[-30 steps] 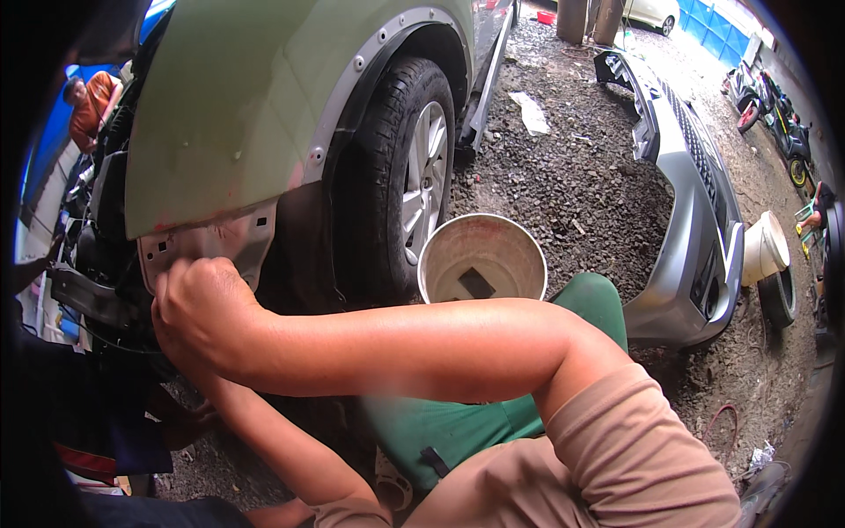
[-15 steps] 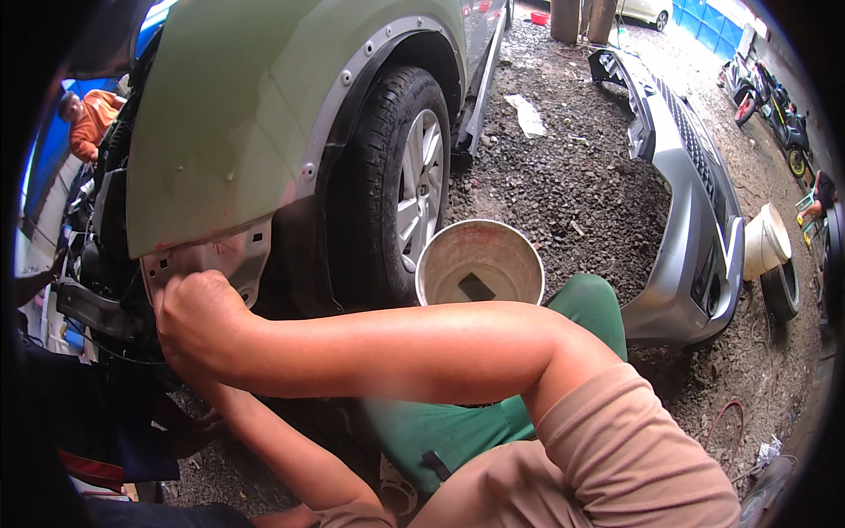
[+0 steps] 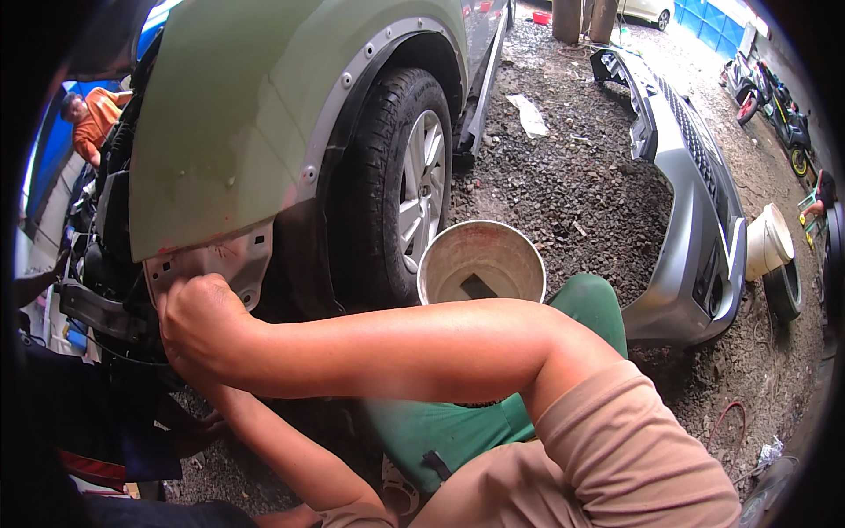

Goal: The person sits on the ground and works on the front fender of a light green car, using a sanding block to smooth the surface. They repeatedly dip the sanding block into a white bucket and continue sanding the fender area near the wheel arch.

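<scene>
My right arm reaches across to the left, and my right hand (image 3: 204, 321) is closed at the lower front corner of a car's greenish fender (image 3: 229, 150). Its knuckles sit against the metal bracket (image 3: 211, 257) under the fender edge. Whatever the fingers grip is out of sight. My left hand (image 3: 187, 365) comes up from below to the same spot and is mostly covered by the right one, so its fingers do not show. Beside the bracket stands the front wheel (image 3: 396, 176).
A bucket (image 3: 482, 231) holding a dark flat block stands by my knee. Right of it, a silver bumper (image 3: 682, 229) lies on gravel, with a white bucket (image 3: 767, 242) and a loose tire (image 3: 783, 290) beyond. At far left are a person in orange (image 3: 95, 123) and another person's dark clothing (image 3: 97, 405).
The view has shifted very slightly. Both my hands stay at the bracket in nearly the same pose. The person in orange has leaned a little.
</scene>
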The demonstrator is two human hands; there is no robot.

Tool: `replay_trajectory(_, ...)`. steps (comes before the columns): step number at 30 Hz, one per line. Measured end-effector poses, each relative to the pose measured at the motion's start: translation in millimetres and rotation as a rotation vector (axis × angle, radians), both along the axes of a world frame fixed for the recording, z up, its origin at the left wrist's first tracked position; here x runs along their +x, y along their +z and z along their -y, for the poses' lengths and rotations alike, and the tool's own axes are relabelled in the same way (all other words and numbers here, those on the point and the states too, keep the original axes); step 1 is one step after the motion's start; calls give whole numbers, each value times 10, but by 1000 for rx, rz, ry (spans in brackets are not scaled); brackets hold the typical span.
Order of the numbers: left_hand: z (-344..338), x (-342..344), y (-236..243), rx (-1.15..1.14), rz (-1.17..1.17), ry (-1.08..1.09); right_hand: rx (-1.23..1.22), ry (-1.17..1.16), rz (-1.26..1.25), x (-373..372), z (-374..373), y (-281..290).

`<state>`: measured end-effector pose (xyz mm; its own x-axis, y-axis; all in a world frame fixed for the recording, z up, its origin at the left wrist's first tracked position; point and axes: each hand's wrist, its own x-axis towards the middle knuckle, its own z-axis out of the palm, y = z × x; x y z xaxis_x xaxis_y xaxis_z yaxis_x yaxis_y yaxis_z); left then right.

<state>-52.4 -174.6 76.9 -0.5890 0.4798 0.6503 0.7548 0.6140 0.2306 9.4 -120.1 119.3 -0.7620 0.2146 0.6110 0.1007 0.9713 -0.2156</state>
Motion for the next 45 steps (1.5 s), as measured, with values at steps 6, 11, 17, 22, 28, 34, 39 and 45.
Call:
replay_trajectory(6,261,-512,-461,354,166,-138,-79,135,167,107,-66,100)
replay_trajectory(11,-47,-33,-89,188,63,-213,33,-137,-71,62,-26,-36)
replay_trajectory(17,341,-447,-357,595,420,-367,-34,204,223,122,-42,149)
replay_trajectory(22,26,-97,-115,326,264,-267,17,-50,-3,7,26,-22)
replay_trajectory(28,143,-141,-117,338,220,-331,-13,203,234,106,-89,140)
replay_trajectory(34,40,-71,-54,185,199,-186,121,-23,-26,68,-32,-15)
replay_trajectory(39,-323,235,311,-279,74,464,82,15,140,28,-49,6)
replay_trajectory(45,157,-237,-214,275,158,-295,132,-59,115,459,74,229)
